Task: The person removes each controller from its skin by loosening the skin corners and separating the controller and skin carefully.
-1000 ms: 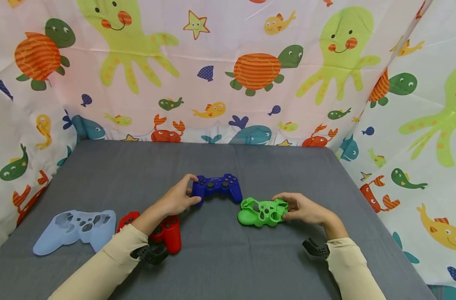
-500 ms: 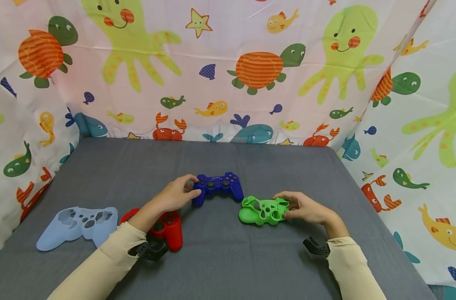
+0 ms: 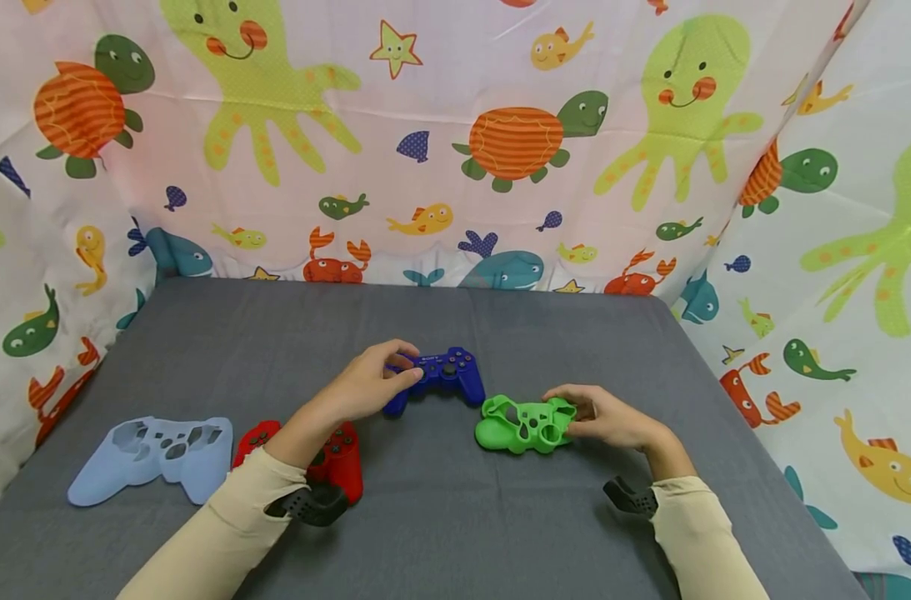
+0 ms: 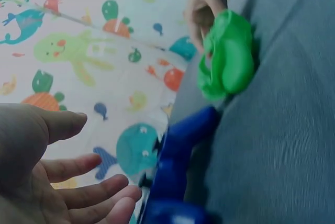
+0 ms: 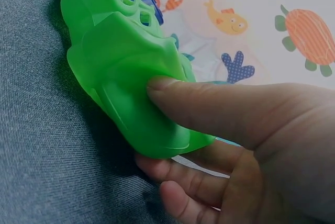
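Note:
A blue game controller [image 3: 455, 373] lies face up on the grey cloth. Over its left end hovers my left hand [image 3: 368, 382], fingers spread and loosely bent; the left wrist view shows a gap between them and the controller. My right hand [image 3: 608, 417] pinches the right end of a green silicone controller cover [image 3: 521, 425], thumb on top and fingers beneath, as the right wrist view shows. The cover sits just right of and nearer than the blue controller. Under my left forearm is a red controller [image 3: 344, 462], its middle hidden by the wrist.
At the left, a pale blue silicone controller cover [image 3: 155, 454] lies flat beside the red controller. Grey cloth [image 3: 440, 533] covers the table. A curtain [image 3: 440, 100] printed with sea animals hangs along the back and sides. Each wrist bears a black camera band.
My left hand held the blue controller's left end earlier; now it has let go, lifted and shifted slightly right above it. The right hand and green cover stay in place.

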Demonstrator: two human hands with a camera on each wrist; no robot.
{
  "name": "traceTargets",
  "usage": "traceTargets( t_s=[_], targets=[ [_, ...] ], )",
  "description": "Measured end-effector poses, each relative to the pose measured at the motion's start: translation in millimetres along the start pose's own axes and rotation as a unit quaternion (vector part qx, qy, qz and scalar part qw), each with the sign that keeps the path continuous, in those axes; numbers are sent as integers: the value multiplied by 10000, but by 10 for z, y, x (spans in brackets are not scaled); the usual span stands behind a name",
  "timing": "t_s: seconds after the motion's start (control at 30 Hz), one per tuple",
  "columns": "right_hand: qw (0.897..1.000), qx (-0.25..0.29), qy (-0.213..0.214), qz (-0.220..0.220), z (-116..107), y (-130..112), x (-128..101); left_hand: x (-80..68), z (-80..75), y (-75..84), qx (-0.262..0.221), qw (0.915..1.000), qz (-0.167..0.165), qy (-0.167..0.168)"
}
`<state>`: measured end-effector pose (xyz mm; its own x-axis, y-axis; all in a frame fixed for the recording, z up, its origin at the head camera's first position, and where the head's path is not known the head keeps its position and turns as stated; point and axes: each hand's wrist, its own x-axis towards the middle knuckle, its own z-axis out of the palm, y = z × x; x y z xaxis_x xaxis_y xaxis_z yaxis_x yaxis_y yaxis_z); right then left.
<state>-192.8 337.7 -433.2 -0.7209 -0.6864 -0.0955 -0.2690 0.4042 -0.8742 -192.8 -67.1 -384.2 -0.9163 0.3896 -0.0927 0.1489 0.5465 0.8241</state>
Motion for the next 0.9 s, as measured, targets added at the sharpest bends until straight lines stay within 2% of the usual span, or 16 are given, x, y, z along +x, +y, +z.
traceTargets(
  t_s=[0.17, 0.33, 0.53, 0.67, 0.9],
  targets=[
    [10000, 5, 74, 49, 8, -2, -5, 34, 218, 132, -205, 9996, 212, 11],
    [9999, -86, 115, 16, 11, -18, 2, 60, 483, 178, -362, 9987, 301, -169],
    [9996, -177, 202, 74, 15, -59, 16, 104, 652, 215, -509, 9977, 385, -217],
    [9994, -178, 245, 142, 18, -74, 22, 148, 741, 242, -369, 9979, 396, -355],
    [9996, -92, 236, 102, 25, -68, 16, 171, 933, 219, 237, 9968, 479, -587]
  ],
)
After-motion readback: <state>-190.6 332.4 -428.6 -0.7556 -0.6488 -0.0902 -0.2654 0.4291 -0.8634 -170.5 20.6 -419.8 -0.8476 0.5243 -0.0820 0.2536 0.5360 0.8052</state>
